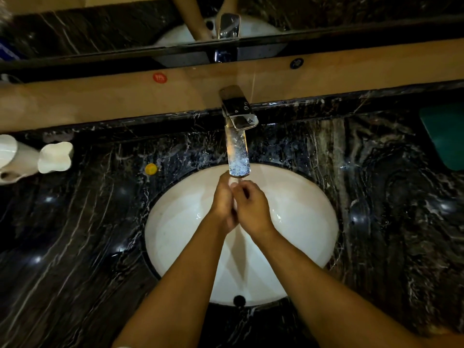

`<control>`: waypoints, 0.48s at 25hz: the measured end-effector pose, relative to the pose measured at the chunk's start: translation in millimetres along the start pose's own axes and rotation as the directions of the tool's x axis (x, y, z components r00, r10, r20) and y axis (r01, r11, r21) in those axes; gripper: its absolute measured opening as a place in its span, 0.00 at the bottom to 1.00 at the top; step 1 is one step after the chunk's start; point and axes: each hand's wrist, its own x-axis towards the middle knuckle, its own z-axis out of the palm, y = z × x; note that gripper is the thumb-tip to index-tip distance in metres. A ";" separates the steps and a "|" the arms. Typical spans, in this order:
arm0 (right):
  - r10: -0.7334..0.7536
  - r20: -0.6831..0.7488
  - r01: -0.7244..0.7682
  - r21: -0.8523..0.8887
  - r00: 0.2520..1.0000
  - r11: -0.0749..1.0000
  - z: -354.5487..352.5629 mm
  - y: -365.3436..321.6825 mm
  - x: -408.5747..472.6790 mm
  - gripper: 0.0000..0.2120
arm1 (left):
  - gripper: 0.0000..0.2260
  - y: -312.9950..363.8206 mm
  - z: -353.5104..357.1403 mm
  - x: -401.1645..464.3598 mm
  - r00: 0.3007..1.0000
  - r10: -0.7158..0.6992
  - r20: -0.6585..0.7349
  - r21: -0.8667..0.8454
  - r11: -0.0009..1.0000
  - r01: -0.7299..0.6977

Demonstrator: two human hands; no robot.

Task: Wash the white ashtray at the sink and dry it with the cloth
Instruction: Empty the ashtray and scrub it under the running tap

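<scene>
My left hand point(223, 202) and my right hand point(252, 208) are pressed together over the white basin point(301, 222), right under the spout of the chrome faucet point(237, 136). Between the palms shows a thin sliver of a white thing, which I take for the white ashtray point(233, 181). Most of it is hidden by my fingers. Both hands are closed around it. Whether water is running I cannot tell. A teal-green flat thing point(444, 136), possibly the cloth, lies on the counter at the far right edge.
Around the basin is a dark marble counter point(88, 234). A white lobed ceramic piece point(55, 157) and another white vessel point(12, 159) lie at the far left. Near them sits a small yellow cap point(151, 169). Behind the faucet run a wooden ledge and a mirror.
</scene>
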 end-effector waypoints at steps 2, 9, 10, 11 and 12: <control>0.086 -0.103 -0.092 -0.050 0.991 0.995 4.1 -12.6 4.6 0.15 | 0.16 -5.5 0.8 -2.3 1.000 -0.002 0.002 0.059 0.998 0.002; 0.155 0.163 -0.192 0.245 0.974 0.950 -6.1 -7.4 -0.2 0.10 | 0.18 -2.5 -11.7 5.6 0.985 0.020 -0.169 0.093 0.996 -0.004; 0.162 0.147 -0.194 0.242 0.976 0.951 -5.4 -6.1 -4.5 0.11 | 0.17 -4.2 -10.0 4.4 0.984 0.032 -0.173 0.141 0.990 -0.008; 0.203 0.096 -0.220 0.222 0.975 0.950 -4.0 -7.2 -3.7 0.13 | 0.16 -8.2 -7.3 3.1 0.983 0.071 -0.170 0.208 0.977 -0.034; 0.268 0.049 -0.273 0.215 0.962 0.938 -4.6 -10.1 -0.6 0.15 | 0.15 -13.2 -5.0 2.5 0.977 0.132 -0.168 0.283 0.956 -0.081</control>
